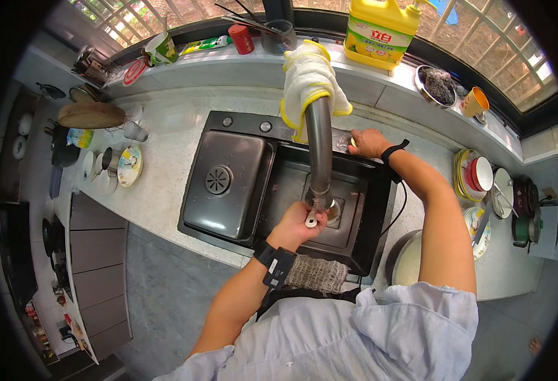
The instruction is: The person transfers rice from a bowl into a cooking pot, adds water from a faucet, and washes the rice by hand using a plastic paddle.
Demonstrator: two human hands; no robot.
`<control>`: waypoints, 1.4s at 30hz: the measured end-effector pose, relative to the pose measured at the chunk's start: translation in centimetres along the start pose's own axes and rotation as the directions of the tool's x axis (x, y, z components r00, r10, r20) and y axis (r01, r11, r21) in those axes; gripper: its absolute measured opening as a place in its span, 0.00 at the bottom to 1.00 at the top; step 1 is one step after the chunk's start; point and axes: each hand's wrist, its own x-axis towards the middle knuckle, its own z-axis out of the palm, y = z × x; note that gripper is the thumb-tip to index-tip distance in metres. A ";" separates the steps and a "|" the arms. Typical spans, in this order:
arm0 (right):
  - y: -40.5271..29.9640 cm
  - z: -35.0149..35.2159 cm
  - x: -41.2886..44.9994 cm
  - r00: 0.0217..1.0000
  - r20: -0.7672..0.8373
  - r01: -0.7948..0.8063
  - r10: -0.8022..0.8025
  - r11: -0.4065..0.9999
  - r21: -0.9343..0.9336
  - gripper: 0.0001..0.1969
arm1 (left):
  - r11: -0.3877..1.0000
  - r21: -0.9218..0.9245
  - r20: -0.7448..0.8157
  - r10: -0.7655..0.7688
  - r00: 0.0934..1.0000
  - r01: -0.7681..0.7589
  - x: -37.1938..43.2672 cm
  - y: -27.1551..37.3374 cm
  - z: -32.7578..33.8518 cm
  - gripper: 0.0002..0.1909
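Over the right basin of a dark metal sink (pixel 267 185), my left hand (pixel 300 226) grips a pale utensil handle (pixel 311 220) with a hole in its end. The rest of that utensil is hidden by the hand and the tap. Just above the hand is the mouth of the curved metal tap (pixel 320 143), whose upper bend is wrapped in a white cloth (pixel 310 71) with yellow edging. My right hand (pixel 371 143) is at the sink's back ledge, its fingers curled by a small shiny fitting (pixel 343 141); what they hold is unclear.
Left of the basin lies a drainer section (pixel 221 190). Plates and cups (pixel 130 165) stand on the left counter, stacked bowls (pixel 481 174) on the right. A yellow detergent jug (pixel 381 35) and a steel-wool bowl (pixel 436 85) line the sill. A knitted cloth (pixel 317 273) hangs at the front edge.
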 end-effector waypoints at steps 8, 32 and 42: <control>-2.2 2.4 1.0 0.867 0.026 -0.469 0.498 0.796 0.382 0.34 | 0.999 -0.033 -0.010 -0.001 1.000 0.000 0.6 -0.3 0.0 0.15; -2.1 2.1 0.1 0.919 -0.113 -0.337 0.378 0.901 0.274 0.25 | 0.998 0.009 0.010 0.065 0.998 -0.065 1.4 0.1 -1.9 0.14; 0.8 -0.2 0.6 0.994 0.061 0.091 -0.095 0.994 0.063 0.22 | 0.998 0.003 -0.036 0.060 0.998 -0.060 1.3 0.2 -1.8 0.10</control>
